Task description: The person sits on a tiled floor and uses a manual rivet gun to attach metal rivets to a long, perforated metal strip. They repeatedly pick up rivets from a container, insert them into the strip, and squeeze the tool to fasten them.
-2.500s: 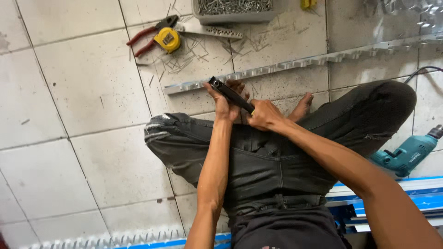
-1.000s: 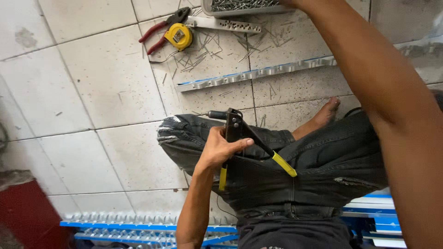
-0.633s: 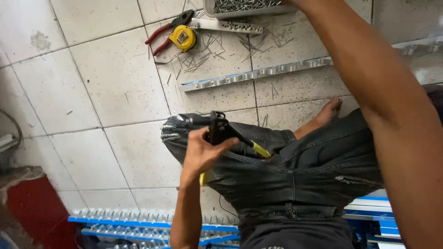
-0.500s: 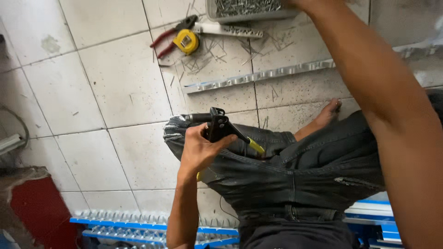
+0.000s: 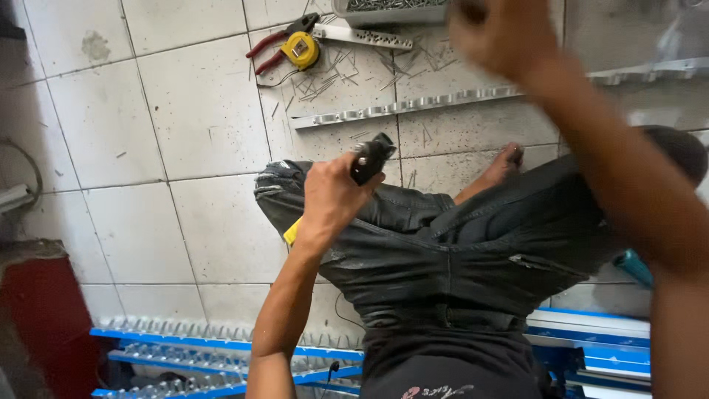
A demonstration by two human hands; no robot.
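I sit cross-legged in dark jeans on a tiled floor. My left hand is closed around a black hand tool over my left knee. The tool's head points up and right, and a yellow handle tip shows below my wrist. My right hand is raised at the top of the view, just below a grey tray of small metal fasteners. It is blurred, so I cannot tell whether it holds anything.
A long toothed metal strip lies on the tiles beyond my feet, among loose nails. A yellow tape measure and red-handled pliers lie at the back. A blue rack is near me, with a teal drill on the right.
My right hand has come back from the tray into view, moving fast. My left hand has turned the tool, so the yellow handles no longer stick out to the right.
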